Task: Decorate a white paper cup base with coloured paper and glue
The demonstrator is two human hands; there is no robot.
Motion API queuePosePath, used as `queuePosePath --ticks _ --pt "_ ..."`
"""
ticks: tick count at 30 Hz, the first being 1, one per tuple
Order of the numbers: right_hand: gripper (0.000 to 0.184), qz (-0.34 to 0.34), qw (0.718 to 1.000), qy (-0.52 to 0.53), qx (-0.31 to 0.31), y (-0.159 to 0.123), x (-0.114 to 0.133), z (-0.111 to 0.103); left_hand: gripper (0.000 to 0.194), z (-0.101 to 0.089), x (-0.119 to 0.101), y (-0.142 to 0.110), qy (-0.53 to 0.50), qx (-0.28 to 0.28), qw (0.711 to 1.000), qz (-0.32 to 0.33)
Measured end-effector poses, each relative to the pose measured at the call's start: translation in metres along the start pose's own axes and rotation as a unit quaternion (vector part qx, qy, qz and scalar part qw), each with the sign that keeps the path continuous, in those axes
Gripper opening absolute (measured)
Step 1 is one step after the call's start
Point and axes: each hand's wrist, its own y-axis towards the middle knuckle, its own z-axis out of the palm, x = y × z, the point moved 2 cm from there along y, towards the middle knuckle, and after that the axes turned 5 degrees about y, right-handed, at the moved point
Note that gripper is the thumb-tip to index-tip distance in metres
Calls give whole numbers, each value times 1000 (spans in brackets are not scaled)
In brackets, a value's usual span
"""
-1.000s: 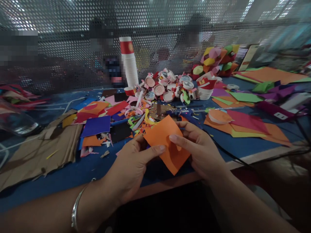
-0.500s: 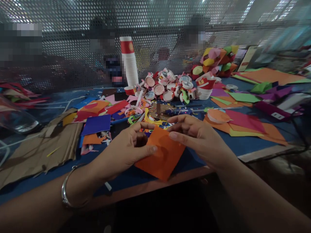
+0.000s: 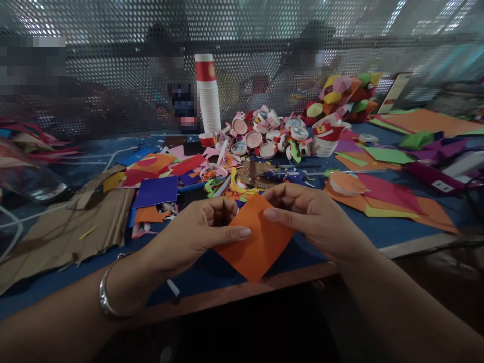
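Both hands grasp the orange sheet: the left hand pinches its left side, thumb flat on the face and fingers curled behind, and the right hand holds its upper right edge the same way, thumb on top. Neither grip is spread wide. The sheet is bright, plain and squarish, turned with one corner pointing down toward the viewer, its lower part in deeper shade. It is held nearer the viewer than the tall cup stack, slightly right of it. Just right of that stack lies a heap of small round pieces; nearer and left of it are a dark blue square and flattened cardboard.
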Motion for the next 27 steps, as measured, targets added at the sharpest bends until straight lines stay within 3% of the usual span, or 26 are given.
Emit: queuePosePath --ticks 4,6,9,12,14,16,20,27 --pt "30 -24 999 -30 10 0 3 -1 25 -5 -5 0 105 -39 990 83" --pt "29 -54 996 -67 -2 0 5 -2 19 -9 -10 -3 210 -78 961 159" --pt "27 -101 988 -107 -46 -1 7 -3 14 -15 -17 -10 404 -161 853 288" --pt "26 -89 987 -80 -109 -1 3 -4 26 -19 -23 -17 511 -190 733 406" --pt "28 -53 990 -19 -133 0 -4 -2 30 -21 -27 -18 546 -193 675 457" --pt "30 -17 992 60 -113 2 -10 2 31 -21 -29 -17 577 -187 633 481" --pt "26 8 988 152 -37 7 -15 10 29 -15 -26 -11 617 -149 588 501" --pt "18 38 981 190 -20 9 -14 10 23 -9 -13 -5 645 -123 548 519"
